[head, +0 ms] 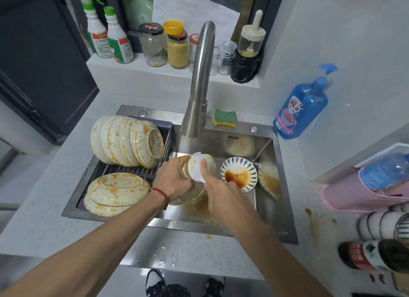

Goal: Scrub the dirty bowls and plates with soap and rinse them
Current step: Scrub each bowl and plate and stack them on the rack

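My left hand (174, 179) grips a small cream bowl (199, 167) over the steel sink (285, 208), just under the faucet (200, 84). My right hand (218, 191) reaches into the bowl, a finger pressed on its white inside; whether it holds a cloth or sponge I cannot tell. A blue-striped white bowl (239, 173) smeared with brown sauce leans in the sink to the right. Several sauce-stained plates (126, 140) stand upright in the rack (137, 170) on the sink's left side, and two stained bowls (117, 190) lie upside down in front of them.
A green and yellow sponge (225, 117) lies on the sink's back rim. A blue soap pump bottle (301, 106) stands at the right. Jars (177, 46) and spray bottles (108, 35) line the ledge behind. Stacked bowls (382, 227) and a pink holder (363, 192) sit on the right counter.
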A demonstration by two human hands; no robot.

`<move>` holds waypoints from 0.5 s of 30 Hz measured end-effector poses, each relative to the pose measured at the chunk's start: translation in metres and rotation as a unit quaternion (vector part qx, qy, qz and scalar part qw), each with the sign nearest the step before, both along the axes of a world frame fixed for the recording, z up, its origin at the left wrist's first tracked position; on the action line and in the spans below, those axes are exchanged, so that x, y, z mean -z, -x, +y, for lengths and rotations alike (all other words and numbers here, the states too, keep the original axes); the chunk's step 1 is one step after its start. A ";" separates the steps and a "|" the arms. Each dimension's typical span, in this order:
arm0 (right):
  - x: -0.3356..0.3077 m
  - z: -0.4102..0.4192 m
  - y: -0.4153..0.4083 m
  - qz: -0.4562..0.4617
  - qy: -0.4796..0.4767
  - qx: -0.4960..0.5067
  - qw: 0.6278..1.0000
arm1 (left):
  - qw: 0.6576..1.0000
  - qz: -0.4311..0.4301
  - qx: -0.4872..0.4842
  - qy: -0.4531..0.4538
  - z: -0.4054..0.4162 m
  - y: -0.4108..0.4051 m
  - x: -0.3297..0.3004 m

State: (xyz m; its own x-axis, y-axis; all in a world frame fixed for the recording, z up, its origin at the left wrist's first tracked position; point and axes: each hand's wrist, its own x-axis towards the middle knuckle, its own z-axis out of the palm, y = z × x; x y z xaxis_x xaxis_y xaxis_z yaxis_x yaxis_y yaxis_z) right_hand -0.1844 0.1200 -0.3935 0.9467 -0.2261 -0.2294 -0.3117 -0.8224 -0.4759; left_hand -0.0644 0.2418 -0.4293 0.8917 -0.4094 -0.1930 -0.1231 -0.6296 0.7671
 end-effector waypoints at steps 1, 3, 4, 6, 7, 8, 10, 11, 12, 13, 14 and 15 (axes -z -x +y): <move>0.002 -0.004 -0.002 -0.001 0.006 0.005 1.000 | 1.000 0.005 0.002 0.005 0.001 0.000 0.000; 0.007 -0.019 -0.015 0.019 0.020 0.063 0.998 | 1.000 0.003 0.009 0.017 0.005 0.000 0.002; 0.007 -0.019 -0.019 0.025 0.027 0.077 0.996 | 1.000 -0.001 0.010 0.024 0.008 -0.002 0.002; 0.006 -0.002 -0.014 0.015 0.030 0.046 0.998 | 0.999 0.003 0.013 0.035 0.011 -0.007 0.004; 0.004 0.008 -0.011 0.014 0.029 0.025 0.999 | 0.999 0.006 0.009 0.041 0.012 -0.010 0.005; 0.002 0.010 -0.010 0.015 0.026 0.025 0.999 | 0.999 0.010 0.010 0.045 0.014 -0.014 0.005; 0.006 -0.002 -0.017 0.020 0.028 0.066 0.997 | 0.998 0.025 0.019 0.047 0.018 -0.018 0.006; 0.007 -0.004 -0.021 0.018 0.033 0.088 0.995 | 0.998 0.034 0.020 0.052 0.021 -0.020 0.007; 0.007 0.000 -0.021 0.015 0.039 0.094 0.995 | 0.997 0.037 0.023 0.058 0.023 -0.022 0.007; 0.007 0.008 -0.020 0.009 0.036 0.082 0.996 | 0.997 0.037 0.026 0.064 0.026 -0.025 0.008; 0.008 0.014 -0.018 0.008 0.034 0.063 0.997 | 0.996 0.040 0.025 0.072 0.028 -0.027 0.009; 0.011 0.018 -0.019 0.014 0.034 0.058 0.998 | 0.995 0.050 0.023 0.081 0.031 -0.029 0.009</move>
